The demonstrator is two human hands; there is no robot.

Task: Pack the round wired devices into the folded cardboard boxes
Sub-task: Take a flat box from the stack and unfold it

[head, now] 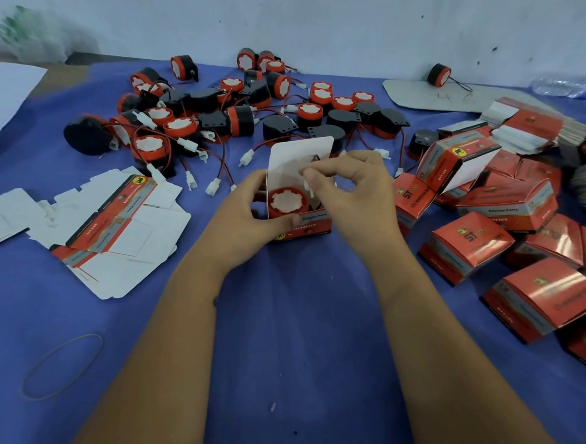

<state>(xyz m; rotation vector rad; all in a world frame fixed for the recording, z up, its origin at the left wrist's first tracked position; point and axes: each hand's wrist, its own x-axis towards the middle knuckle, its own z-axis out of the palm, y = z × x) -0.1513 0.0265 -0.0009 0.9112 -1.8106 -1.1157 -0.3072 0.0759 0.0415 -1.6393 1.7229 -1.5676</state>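
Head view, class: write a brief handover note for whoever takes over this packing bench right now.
Left hand grips the open box at its left side.
Right hand pinches the white connector over the box.
Done: one round device sits in the box, lid flap up; closed boxes at right.
Left: tuck in the wire, close the flap, pack the loose devices, fold the flat cartons.

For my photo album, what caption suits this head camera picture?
Left hand steadies an open box holding a round device while right hand tucks in its white connector.
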